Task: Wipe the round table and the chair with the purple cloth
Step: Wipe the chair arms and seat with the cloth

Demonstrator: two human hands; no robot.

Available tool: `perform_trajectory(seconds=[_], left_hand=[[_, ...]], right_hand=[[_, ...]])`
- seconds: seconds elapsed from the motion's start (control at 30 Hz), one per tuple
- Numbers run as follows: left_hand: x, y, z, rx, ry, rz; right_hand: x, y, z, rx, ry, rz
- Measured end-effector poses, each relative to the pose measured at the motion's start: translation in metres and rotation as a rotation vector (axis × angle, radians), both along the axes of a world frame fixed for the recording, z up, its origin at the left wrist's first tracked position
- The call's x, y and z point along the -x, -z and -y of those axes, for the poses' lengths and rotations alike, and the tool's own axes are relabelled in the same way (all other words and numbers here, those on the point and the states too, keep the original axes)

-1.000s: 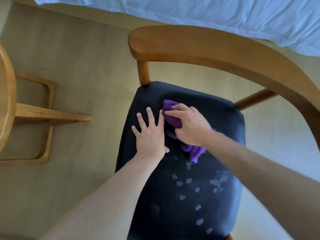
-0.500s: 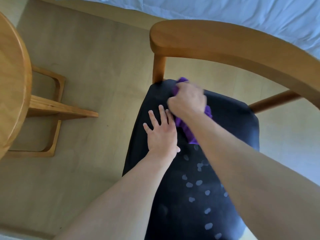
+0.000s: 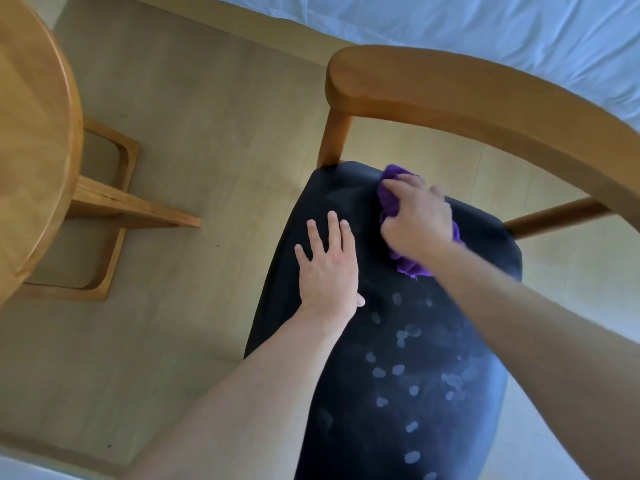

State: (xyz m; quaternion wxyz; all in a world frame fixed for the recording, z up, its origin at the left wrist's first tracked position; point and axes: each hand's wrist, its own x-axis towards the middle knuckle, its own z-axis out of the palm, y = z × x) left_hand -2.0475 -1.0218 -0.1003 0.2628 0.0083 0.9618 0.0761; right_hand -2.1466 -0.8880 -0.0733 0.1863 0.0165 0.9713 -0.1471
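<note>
The right hand point(image 3: 417, 220) has its grip closed around the purple cloth point(image 3: 408, 263), which is bunched under the palm and pressed on the far part of the black seat of the chair point(image 3: 398, 341), near the back corner where the wooden post meets the seat. The left hand point(image 3: 329, 268) lies flat on the seat just beside it, fingers straight and a little spread, holding nothing. Many pale fingerprint-like marks point(image 3: 398, 370) show on the nearer part of the seat. The curved wooden backrest point(image 3: 485, 102) arches above the hands. The round tabletop point(image 3: 31, 140) stands to the left, apart from the chair, over the pale floor point(image 3: 207, 133). A white bed sheet point(image 3: 485, 26) lies at the top.
</note>
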Motion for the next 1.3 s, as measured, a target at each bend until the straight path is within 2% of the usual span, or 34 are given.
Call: perform_trajectory(seconds=[0.1, 0.17, 0.2, 0.3, 0.4, 0.47, 0.53, 0.57, 0.67, 0.73, 0.83, 0.9, 0.97, 1.03, 1.07, 1.13, 1.2, 1.27, 1.3], left_hand=[[0.001, -0.002, 0.002, -0.011, -0.003, 0.002], [0.0, -0.005, 0.004, -0.029, 0.004, 0.015], [-0.001, -0.006, 0.006, -0.045, 0.01, 0.014], [-0.004, -0.011, 0.023, -0.117, -0.006, -0.032], [-0.014, -0.012, 0.05, -0.1, -0.075, -0.039], [-0.024, -0.01, 0.063, -0.07, -0.102, 0.023], [-0.032, -0.006, 0.071, -0.062, -0.125, 0.082], [-0.034, -0.004, 0.073, -0.079, -0.159, 0.1], [-0.037, -0.001, 0.075, -0.126, -0.232, 0.082], [-0.039, -0.001, 0.075, -0.129, -0.243, 0.094], [-0.039, -0.004, 0.073, -0.121, -0.258, 0.102], [-0.037, -0.005, 0.071, -0.095, -0.244, 0.112], [-0.035, -0.007, 0.068, -0.071, -0.232, 0.12], [-0.034, -0.008, 0.067, -0.052, -0.221, 0.114], [-0.033, -0.007, 0.066, -0.043, -0.213, 0.112], [-0.033, -0.006, 0.065, -0.03, -0.205, 0.116], [-0.032, -0.006, 0.065, -0.024, -0.209, 0.12], [-0.031, -0.007, 0.067, -0.028, -0.203, 0.125], [-0.032, -0.009, 0.067, -0.036, -0.203, 0.132]], right_hand=[[-0.016, 0.005, 0.013, -0.062, -0.448, -0.026], [-0.01, 0.001, 0.003, 0.0, -0.618, 0.06], [-0.004, -0.001, -0.006, 0.031, -0.635, 0.131], [0.012, -0.012, -0.026, 0.159, -0.498, 0.29], [0.022, -0.016, -0.038, 0.324, -0.168, 0.139], [0.024, -0.011, -0.027, 0.307, 0.04, 0.054], [0.013, -0.003, 0.007, 0.252, 0.132, 0.053], [0.002, 0.001, 0.027, 0.194, 0.081, 0.047], [-0.032, 0.005, 0.062, 0.025, -0.321, 0.012], [-0.03, -0.002, 0.053, 0.08, -0.482, 0.148], [-0.005, -0.022, 0.028, 0.16, -0.536, 0.402], [0.019, -0.034, 0.021, 0.229, -0.364, 0.36], [0.043, -0.036, 0.021, 0.291, -0.072, 0.181], [0.056, -0.029, 0.038, 0.248, 0.139, 0.092], [0.052, -0.024, 0.055, 0.176, 0.156, 0.107], [0.03, -0.013, 0.094, -0.052, -0.015, 0.124], [0.007, -0.008, 0.121, -0.218, -0.261, 0.026], [-0.001, -0.009, 0.123, -0.194, -0.472, -0.025], [-0.002, -0.011, 0.117, -0.151, -0.606, 0.011]])
